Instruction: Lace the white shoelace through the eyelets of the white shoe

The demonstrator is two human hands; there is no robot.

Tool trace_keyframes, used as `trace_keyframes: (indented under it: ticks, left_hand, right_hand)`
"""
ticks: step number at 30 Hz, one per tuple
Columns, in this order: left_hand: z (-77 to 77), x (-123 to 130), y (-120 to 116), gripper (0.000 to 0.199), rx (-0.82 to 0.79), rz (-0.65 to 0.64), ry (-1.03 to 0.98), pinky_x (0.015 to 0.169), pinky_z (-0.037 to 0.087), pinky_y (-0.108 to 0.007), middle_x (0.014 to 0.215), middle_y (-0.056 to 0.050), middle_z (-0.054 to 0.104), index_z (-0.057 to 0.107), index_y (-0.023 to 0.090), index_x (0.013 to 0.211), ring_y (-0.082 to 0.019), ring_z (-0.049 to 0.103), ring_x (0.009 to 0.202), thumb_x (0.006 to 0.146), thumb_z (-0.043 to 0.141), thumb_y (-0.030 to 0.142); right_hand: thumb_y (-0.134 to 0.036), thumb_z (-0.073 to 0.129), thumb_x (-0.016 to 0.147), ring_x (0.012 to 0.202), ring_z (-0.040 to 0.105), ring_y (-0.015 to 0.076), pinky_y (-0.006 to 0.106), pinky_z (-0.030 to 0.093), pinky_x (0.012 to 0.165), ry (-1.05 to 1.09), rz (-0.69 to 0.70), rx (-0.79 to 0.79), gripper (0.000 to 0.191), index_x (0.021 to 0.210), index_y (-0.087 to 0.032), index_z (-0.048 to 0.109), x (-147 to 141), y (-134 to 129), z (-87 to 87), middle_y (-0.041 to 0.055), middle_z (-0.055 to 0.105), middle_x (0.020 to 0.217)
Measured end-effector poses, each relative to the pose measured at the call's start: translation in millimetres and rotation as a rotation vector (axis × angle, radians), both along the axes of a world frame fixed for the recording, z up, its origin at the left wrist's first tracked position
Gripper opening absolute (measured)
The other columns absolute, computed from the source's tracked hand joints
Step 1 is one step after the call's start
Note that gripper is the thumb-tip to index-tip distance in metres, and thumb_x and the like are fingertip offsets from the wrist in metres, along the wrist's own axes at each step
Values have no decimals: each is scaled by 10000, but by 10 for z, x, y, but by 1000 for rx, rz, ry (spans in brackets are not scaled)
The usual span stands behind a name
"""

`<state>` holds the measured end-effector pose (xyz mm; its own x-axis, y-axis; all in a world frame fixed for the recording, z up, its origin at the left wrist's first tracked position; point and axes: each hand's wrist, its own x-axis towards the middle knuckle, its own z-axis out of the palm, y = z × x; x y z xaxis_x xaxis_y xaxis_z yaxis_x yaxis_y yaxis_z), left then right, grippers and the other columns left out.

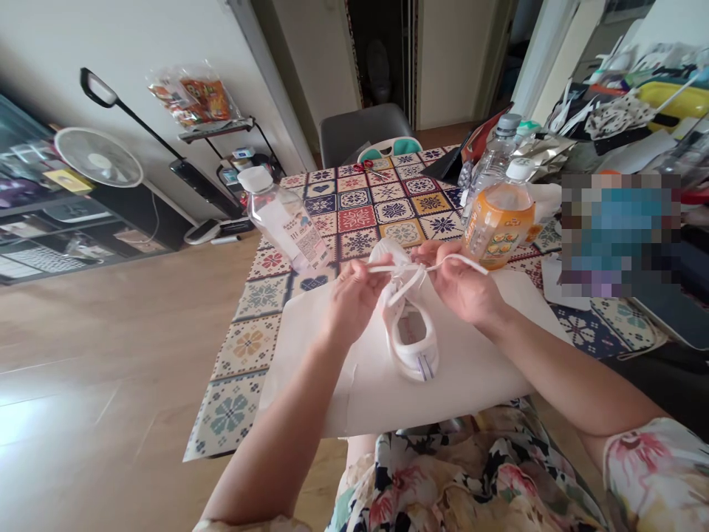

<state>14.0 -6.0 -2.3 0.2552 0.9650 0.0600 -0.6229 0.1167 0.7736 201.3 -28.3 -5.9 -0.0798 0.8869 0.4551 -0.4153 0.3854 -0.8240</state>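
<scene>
A white shoe [394, 343] rests on a pale mat [310, 347], its heel with a striped tab towards me and its toe pointing away. White shoelaces [407, 284] run up from its front, crossing above the tongue. My left hand [359, 292] pinches one lace end between thumb and fingers, left of the shoe. On the other side my right hand [462, 284] is closed on the other lace, whose tip sticks out to the right. Between the two hands the laces are drawn nearly level over the shoe. The toe is partly hidden behind hands and laces.
A clear bottle with a white cap [285, 222] stands behind my left hand. Beyond my right hand is an orange drink bottle [495, 222], with clutter on the right. Red scissors [368, 168] lie near the far edge, before a grey chair [360, 129].
</scene>
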Motion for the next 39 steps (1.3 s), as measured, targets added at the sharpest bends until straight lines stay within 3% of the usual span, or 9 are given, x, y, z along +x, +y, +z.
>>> trace_keyframes:
  ticks: [3, 6, 10, 17, 19, 22, 28, 32, 39]
  left_hand:
    - [45, -128, 112, 214, -89, 43, -160, 646, 536, -153, 557, 66, 527, 554, 179, 707, -46, 565, 532, 891, 654, 224]
    - [80, -293, 181, 235, -147, -95, -17, 385, 332, -119, 484, 102, 323, 502, 176, 695, -27, 312, 364, 909, 599, 184]
    - [91, -418, 207, 306, -85, -249, 326, 371, 198, -132, 482, 107, 289, 437, 190, 686, -33, 234, 378, 851, 682, 271]
    - [10, -395, 223, 371, 60, -270, 583, 423, 149, -168, 505, 113, 253, 387, 215, 704, -44, 175, 424, 833, 670, 418]
    - [5, -390, 204, 350, 148, -327, 675, 438, 159, -191, 499, 107, 263, 437, 210, 726, -56, 189, 435, 845, 634, 473]
    - [47, -394, 165, 377, 276, -391, 880, 457, 177, -227, 479, 96, 278, 543, 186, 763, -70, 213, 440, 872, 550, 547]
    - [113, -412, 154, 297, 355, -441, 1218, 470, 217, -227, 537, 57, 407, 648, 179, 701, -80, 304, 491, 764, 681, 467]
    - [74, -447, 194, 218, 389, -447, 1151, 458, 265, -202, 550, 39, 486, 675, 201, 637, -89, 370, 499, 743, 729, 383]
    - [92, -550, 239, 149, 460, -663, 978, 505, 430, -217, 604, -8, 618, 733, 211, 658, -136, 532, 534, 749, 740, 328]
  right_hand:
    - [-401, 766, 781, 697, 542, 140, 315, 509, 803, 234, 76, -188, 311, 772, -258, 490, 96, 62, 75, -47, 476, 697]
    - [-311, 754, 805, 479, 294, 88, 205, 378, 491, 298, 187, -266, 326, 734, -233, 445, 245, 107, 145, -76, 276, 588]
    - [-282, 724, 839, 448, 175, 63, 189, 165, 412, 48, 420, -367, 278, 767, -215, 465, 488, 139, 209, -87, 248, 581]
    - [-386, 698, 872, 439, 176, 49, 186, 138, 416, -349, 769, -477, 303, 797, -190, 479, 529, 81, 187, -108, 289, 546]
    - [-483, 663, 885, 437, 203, 44, 191, 142, 415, -463, 761, -474, 392, 734, -180, 465, 443, 74, 144, -98, 318, 537]
    - [-608, 593, 885, 426, 220, 41, 205, 132, 412, -612, 602, -447, 505, 662, -175, 457, 341, 80, 99, -87, 339, 509]
    - [-577, 609, 869, 413, 336, 42, 195, 213, 411, -806, 384, -406, 486, 644, -149, 560, 334, 90, 100, -61, 443, 487]
    - [-547, 638, 858, 429, 486, 61, 189, 343, 413, -777, 370, -411, 438, 666, -161, 559, 384, 105, 91, -16, 591, 575]
    - [-366, 754, 802, 630, 629, 117, 235, 499, 604, -842, 551, -387, 216, 803, -159, 691, 515, 103, 189, 3, 668, 696]
